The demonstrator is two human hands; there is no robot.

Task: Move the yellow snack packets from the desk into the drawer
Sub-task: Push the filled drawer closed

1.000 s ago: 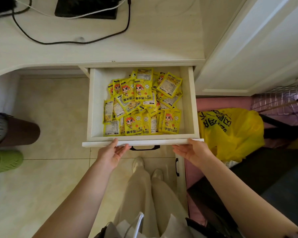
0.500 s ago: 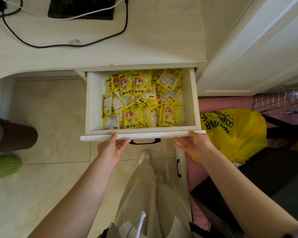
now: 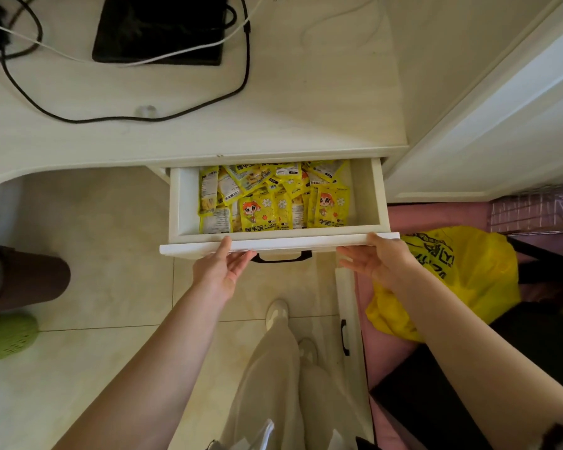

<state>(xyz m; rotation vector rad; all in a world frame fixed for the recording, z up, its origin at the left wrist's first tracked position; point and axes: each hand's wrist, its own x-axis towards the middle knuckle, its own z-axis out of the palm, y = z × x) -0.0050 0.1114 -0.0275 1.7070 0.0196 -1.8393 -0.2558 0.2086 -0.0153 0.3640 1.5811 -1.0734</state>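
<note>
A heap of yellow snack packets (image 3: 273,199) lies inside the white drawer (image 3: 280,243), which stands about half open under the pale desk (image 3: 273,125). The desk edge hides the rear packets. My left hand (image 3: 220,271) rests flat against the drawer front, left of the black handle (image 3: 281,258), fingers apart. My right hand (image 3: 376,258) presses on the front's right end, fingers apart, holding nothing. No packets are visible on the desk top.
A black device (image 3: 158,27) with black and white cables sits on the desk. A yellow plastic bag (image 3: 452,280) lies right of the drawer. A white cabinet door (image 3: 348,319) with a black handle is below it. A brown bin (image 3: 23,274) and a green basket (image 3: 4,339) stand at left.
Both hands have pushed the drawer inward; it has gone from nearly fully out to about half open, and the desk edge now covers the rear packets.
</note>
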